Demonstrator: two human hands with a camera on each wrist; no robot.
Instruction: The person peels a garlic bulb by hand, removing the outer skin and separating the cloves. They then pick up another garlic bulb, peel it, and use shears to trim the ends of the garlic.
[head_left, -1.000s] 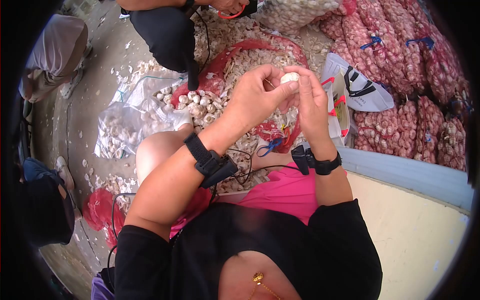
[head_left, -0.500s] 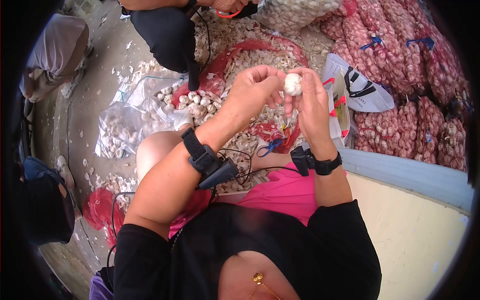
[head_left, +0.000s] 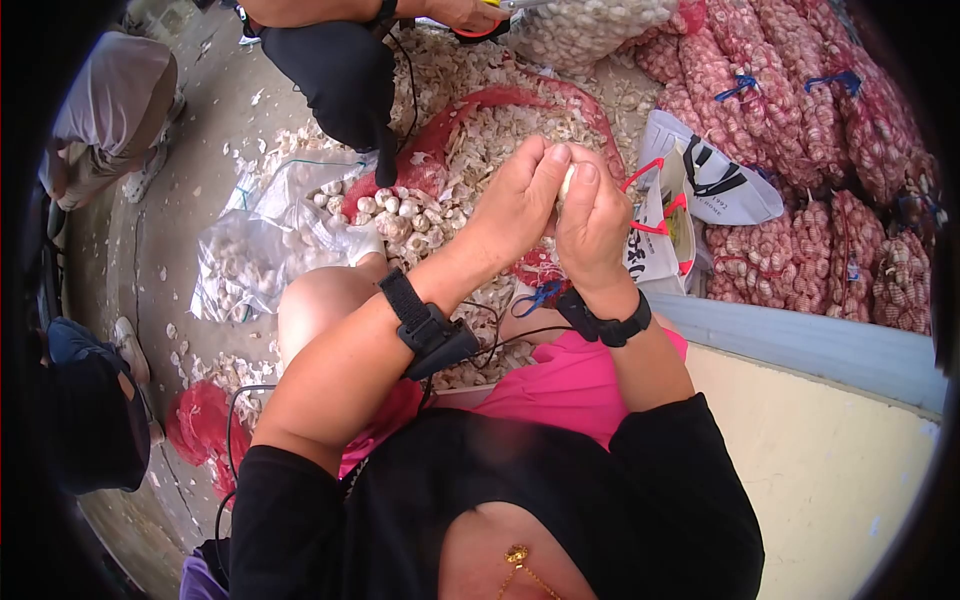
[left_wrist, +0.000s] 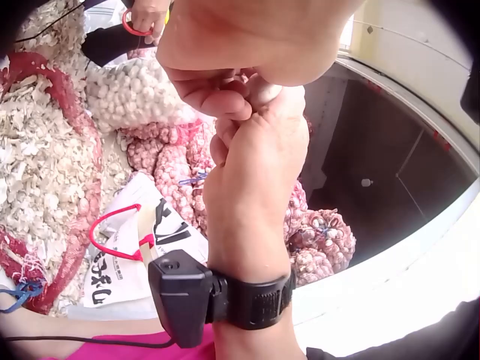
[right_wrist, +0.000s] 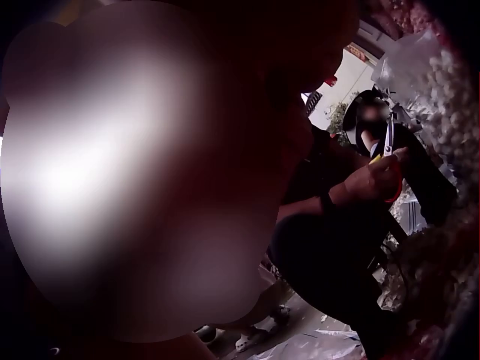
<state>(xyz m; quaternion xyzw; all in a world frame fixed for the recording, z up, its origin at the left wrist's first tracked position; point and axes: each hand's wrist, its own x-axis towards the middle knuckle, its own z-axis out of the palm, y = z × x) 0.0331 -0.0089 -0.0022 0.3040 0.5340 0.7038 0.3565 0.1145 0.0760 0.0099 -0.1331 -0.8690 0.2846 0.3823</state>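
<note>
My left hand and right hand meet in front of me above the heap of garlic skins. Both grip one garlic bulb, thumbs side by side on top. Most of the bulb is hidden; a pale sliver shows between the thumbs. In the left wrist view the bulb peeks out where the left hand overlaps the right hand. A large bright blur fills much of the dark right wrist view and hides the grip there.
Loose garlic bulbs lie beside a clear plastic bag of garlic. Garlic skins cover red netting. To the right are a white carrier bag and red mesh sacks. Opposite, another person holds scissors.
The bulb was turned and shown between the fingertips half a second ago. Now both hands have closed together over it, thumbs adjacent. The other person's scissors have come further into view.
</note>
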